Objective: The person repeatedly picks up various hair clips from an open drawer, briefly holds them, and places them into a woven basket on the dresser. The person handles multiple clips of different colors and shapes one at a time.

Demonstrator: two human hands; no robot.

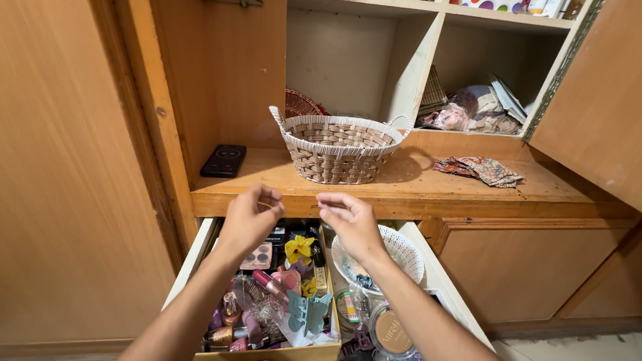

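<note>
Head view: woven wicker basket (338, 150), oval, ribbed.

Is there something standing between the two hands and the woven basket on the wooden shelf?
Nothing visible does. The left hand and right hand are raised above the open drawer, just in front of the shelf edge. The woven basket stands behind that edge, with bare shelf wood between.
</note>
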